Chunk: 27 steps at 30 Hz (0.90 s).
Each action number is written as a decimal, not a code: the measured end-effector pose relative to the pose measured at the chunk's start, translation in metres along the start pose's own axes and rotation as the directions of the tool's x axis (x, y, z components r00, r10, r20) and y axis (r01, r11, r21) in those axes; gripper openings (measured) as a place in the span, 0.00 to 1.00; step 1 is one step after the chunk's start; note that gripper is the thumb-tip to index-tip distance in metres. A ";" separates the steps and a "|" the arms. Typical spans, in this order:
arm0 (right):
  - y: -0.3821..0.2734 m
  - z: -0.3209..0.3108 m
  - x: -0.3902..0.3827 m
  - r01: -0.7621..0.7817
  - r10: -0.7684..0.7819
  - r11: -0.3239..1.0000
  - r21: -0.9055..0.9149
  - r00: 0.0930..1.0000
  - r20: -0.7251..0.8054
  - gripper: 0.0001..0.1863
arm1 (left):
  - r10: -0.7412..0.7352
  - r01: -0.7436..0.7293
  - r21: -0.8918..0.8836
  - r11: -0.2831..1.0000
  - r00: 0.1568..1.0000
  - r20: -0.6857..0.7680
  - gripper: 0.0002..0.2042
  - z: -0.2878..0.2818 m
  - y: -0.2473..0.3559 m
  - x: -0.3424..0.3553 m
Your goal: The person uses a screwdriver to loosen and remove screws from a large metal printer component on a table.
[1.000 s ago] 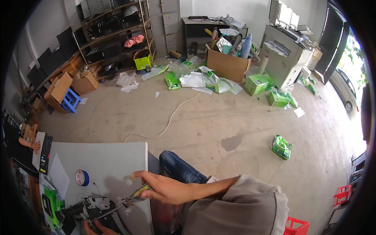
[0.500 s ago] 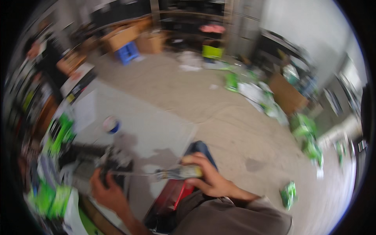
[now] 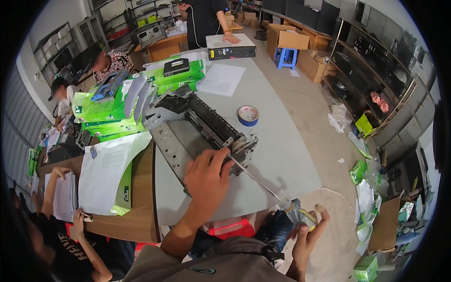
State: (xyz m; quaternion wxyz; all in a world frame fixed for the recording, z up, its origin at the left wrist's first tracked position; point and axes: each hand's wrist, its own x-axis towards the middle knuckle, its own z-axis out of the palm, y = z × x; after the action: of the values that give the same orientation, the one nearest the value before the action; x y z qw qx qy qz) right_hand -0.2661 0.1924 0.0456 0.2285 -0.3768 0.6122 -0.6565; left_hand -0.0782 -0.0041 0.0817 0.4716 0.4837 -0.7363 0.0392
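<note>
A sheet of paper (image 3: 110,171) and green boxes (image 3: 117,110) lie at the table's (image 3: 277,155) left edge. The left hand (image 3: 206,176) presses flat, fingers spread, on the metal printer part (image 3: 202,129) near the table's front edge, gripping nothing. The screwdriver (image 3: 277,197) runs from that part past the front right corner, its handle loosely cradled in the half-open right hand (image 3: 310,232). A blue tape roll (image 3: 247,115) sits toward the right edge.

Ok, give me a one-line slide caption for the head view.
Left hand steadies a grey metal printer mechanism on the grey table while the right hand drives a long clear-handled screwdriver into it.
</note>
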 end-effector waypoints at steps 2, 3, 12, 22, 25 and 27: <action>0.015 -0.005 0.012 0.239 -0.249 0.948 -0.209 0.968 -0.023 0.35 | 0.004 -0.004 -0.005 1.000 1.000 -0.008 0.14 0.001 0.002 0.001; 0.016 -0.003 0.009 0.281 -0.293 0.937 -0.209 0.955 -0.032 0.35 | 0.016 -0.016 -0.014 1.000 1.000 -0.014 0.15 0.001 0.003 0.001; -0.002 0.015 0.012 0.183 -0.178 0.977 0.107 0.982 -0.056 0.32 | 0.010 -0.010 -0.011 1.000 1.000 0.020 0.15 0.002 0.004 0.004; -0.004 0.009 0.012 0.140 -0.141 0.988 0.059 0.990 0.018 0.38 | 0.014 -0.013 -0.008 1.000 1.000 0.022 0.15 0.002 0.002 0.003; -0.004 0.004 0.009 0.212 -0.212 0.977 -0.002 0.977 0.002 0.36 | 0.039 -0.039 0.021 0.999 0.999 0.035 0.15 0.003 0.004 0.004; -0.009 0.000 0.002 0.027 -0.025 0.998 -0.065 0.999 0.024 0.29 | 0.031 -0.031 0.001 1.000 0.999 0.014 0.16 0.002 0.002 0.004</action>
State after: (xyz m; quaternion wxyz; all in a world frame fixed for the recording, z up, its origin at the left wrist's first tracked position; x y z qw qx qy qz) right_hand -0.2657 0.1924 0.0544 0.2148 -0.3996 0.6255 -0.6348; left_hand -0.0818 -0.0065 0.0843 0.4655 0.4727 -0.7470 0.0439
